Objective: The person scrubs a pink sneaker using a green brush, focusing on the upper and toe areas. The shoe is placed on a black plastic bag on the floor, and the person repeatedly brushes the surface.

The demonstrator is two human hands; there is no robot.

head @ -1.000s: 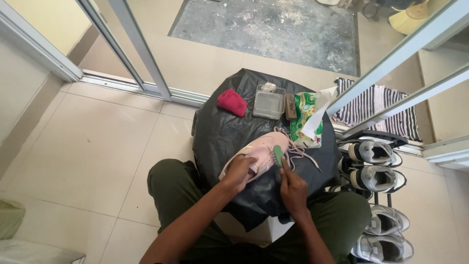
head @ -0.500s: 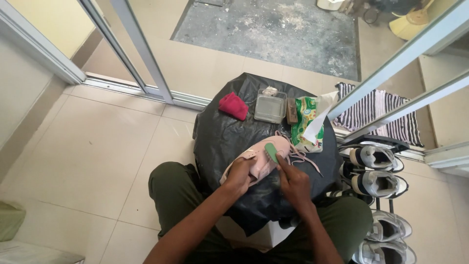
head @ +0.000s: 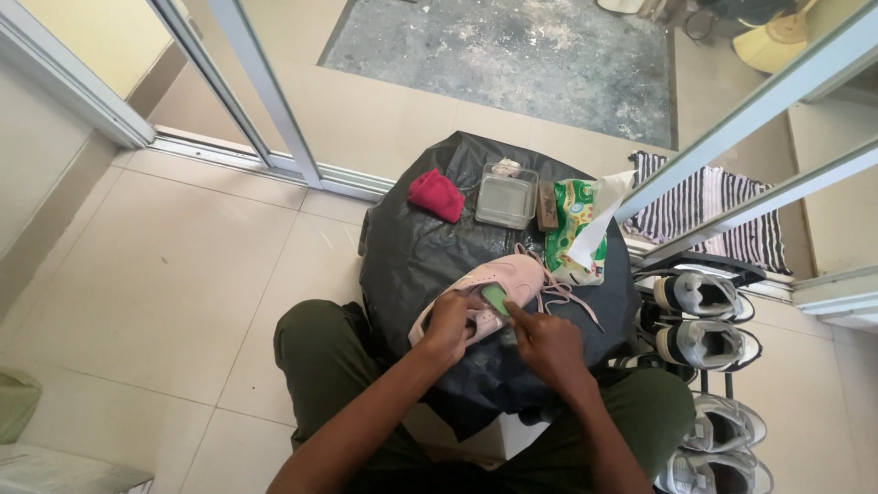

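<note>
A pale pink shoe (head: 508, 274) with loose laces lies on a black plastic sheet (head: 430, 252) that covers a small round stand. My left hand (head: 453, 320) grips the shoe's side near the heel. My right hand (head: 544, 343) holds a small green sponge-like pad (head: 495, 297) against the shoe's upper. Both forearms reach in from the bottom of the head view, over my green-trousered knees.
At the sheet's far side lie a red cloth (head: 436, 195), a clear plastic tub (head: 506, 196), a small brown brush (head: 547, 205) and a green wipes pack (head: 572, 229). A shoe rack with grey sneakers (head: 704, 316) stands to the right. Sliding glass door frames (head: 265, 101) rise behind.
The green pad has moved down the shoe toward me, from standing up near the laces to lying flat on the upper. My left hand keeps its hold on the shoe.
</note>
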